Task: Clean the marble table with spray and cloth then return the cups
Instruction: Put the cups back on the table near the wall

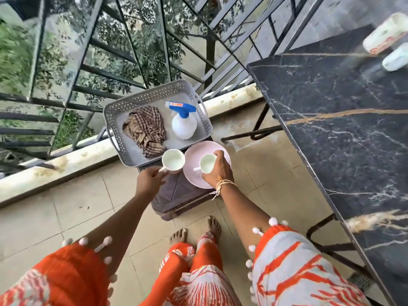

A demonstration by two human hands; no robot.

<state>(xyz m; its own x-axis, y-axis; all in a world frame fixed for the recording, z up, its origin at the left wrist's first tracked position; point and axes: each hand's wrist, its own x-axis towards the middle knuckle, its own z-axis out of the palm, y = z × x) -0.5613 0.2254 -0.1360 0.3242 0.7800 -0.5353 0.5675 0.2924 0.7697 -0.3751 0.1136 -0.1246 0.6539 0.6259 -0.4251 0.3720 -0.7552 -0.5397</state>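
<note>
Cups [173,161] — two, one per hand [150,180].

The left hand [150,180] holds a white cup [173,161] by its handle; the right hand [217,171] grips another cup [207,163] over a pink plate [196,160], beside the grey basket [154,96] with cloth [145,129] and spray bottle [184,123].

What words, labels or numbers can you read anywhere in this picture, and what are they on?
None can be read.
Spray bottle in the basket: a white and red strip on its blue head, print too small to read.
White container lying on the marble table: orange markings, too blurred to read.
The cups and the plate carry no writing that shows.
</note>
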